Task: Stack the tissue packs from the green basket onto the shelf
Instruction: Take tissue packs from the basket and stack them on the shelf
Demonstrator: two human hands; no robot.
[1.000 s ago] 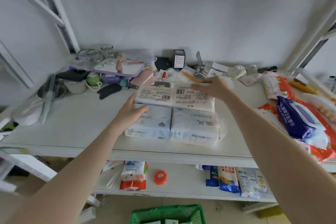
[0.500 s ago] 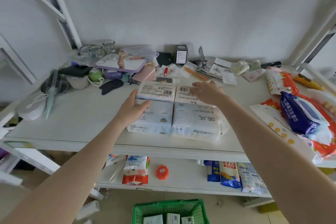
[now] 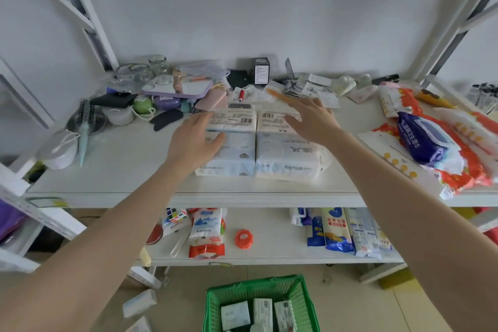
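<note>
Two side-by-side stacks of white tissue packs stand on the white shelf, each two packs high. My left hand lies against the left stack's left side, fingers spread, holding nothing. My right hand hovers flat over the right stack's top pack, fingers apart, and whether it touches is unclear. On the floor below stands the green basket with several more tissue packs inside.
Jars, a hairbrush, a purple tray and small items crowd the shelf's back and left. Red and blue wet-wipe packs lie at the right. The lower shelf holds bags and an orange lid. Loose packs lie on the floor.
Both hands have drawn back slightly toward me along the stacks. The view has tilted down, so more of the green basket shows.
</note>
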